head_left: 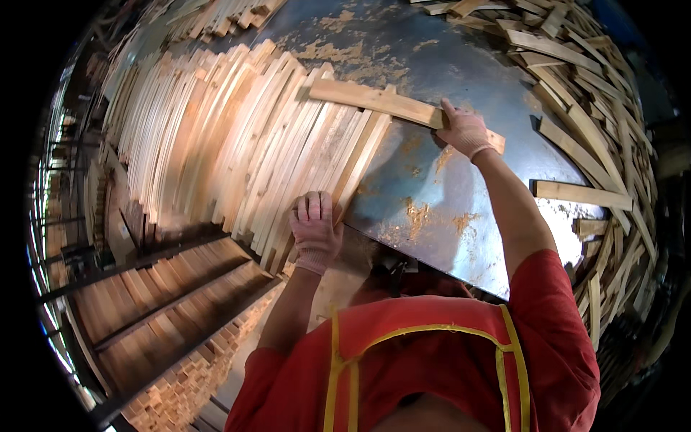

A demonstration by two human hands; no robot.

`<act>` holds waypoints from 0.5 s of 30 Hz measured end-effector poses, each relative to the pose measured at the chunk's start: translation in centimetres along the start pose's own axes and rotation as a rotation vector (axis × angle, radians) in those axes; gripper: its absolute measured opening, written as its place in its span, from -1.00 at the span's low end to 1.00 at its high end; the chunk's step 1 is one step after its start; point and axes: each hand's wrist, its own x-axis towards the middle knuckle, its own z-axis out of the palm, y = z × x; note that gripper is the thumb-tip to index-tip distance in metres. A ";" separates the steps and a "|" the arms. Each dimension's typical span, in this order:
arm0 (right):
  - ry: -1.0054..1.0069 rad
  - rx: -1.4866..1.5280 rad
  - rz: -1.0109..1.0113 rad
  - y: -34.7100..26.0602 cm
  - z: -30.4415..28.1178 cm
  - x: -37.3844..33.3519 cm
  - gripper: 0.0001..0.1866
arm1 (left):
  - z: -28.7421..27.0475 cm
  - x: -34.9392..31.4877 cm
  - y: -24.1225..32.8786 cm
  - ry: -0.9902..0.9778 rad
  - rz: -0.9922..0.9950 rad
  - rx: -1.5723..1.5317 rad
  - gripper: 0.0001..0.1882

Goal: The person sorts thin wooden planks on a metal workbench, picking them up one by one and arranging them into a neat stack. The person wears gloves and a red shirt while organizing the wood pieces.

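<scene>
A short wooden board [378,99] lies crosswise over the far ends of several long wooden slats, its right part reaching out above the metal table. My right hand [464,129], in a pale work glove, is closed round this board near its right end. Side by side, the slats [273,137] form a wide row on the left of the table. My left hand [317,227], also gloved, rests on the near ends of the rightmost slats with its fingers bent over them. Its thumb is partly hidden, and whether it grips a slat I cannot tell.
Sawdust patches lie on the dark metal table [417,169]. A large jumbled heap of wooden offcuts [576,93] runs along the right side, one piece [583,194] jutting inward. At lower left, a rack [165,302] holds stacked wood. More slats [223,18] lie at the far left.
</scene>
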 end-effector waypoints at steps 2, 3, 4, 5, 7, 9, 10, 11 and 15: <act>-0.021 0.328 -0.030 0.8 0.7 -0.9 -0.16 | -0.1 -0.3 -0.1 -0.009 -0.012 -0.003 -0.07; -0.037 0.490 -0.045 1.1 1.2 -1.8 -0.13 | -0.1 -0.4 -0.1 0.003 -0.017 -0.009 -0.07; -0.014 0.701 -0.012 1.9 3.2 -2.7 -0.13 | 0.0 -0.3 -0.1 0.019 -0.022 -0.017 -0.07; 0.000 0.911 0.026 2.1 5.3 -4.0 -0.13 | 0.2 -0.5 -0.1 0.031 -0.030 -0.024 -0.07; -0.165 1.096 0.143 0.7 6.4 -7.7 -0.13 | 0.1 -0.7 0.0 0.043 -0.058 -0.053 -0.07; -0.138 1.200 0.012 -1.6 8.2 -11.8 -0.10 | 0.2 -0.3 -0.2 0.063 -0.050 -0.088 -0.08; -0.209 1.136 -0.001 -2.2 10.5 -12.7 -0.08 | -0.7 0.4 -0.1 0.025 -0.054 -0.089 -0.15; -0.268 1.063 -0.021 -3.0 12.2 -13.0 -0.05 | -0.9 0.3 0.0 0.009 -0.071 -0.102 -0.19; -0.544 0.467 0.089 -12.0 10.2 -11.9 -0.15 | -0.9 0.8 0.1 0.026 -0.117 -0.195 -0.34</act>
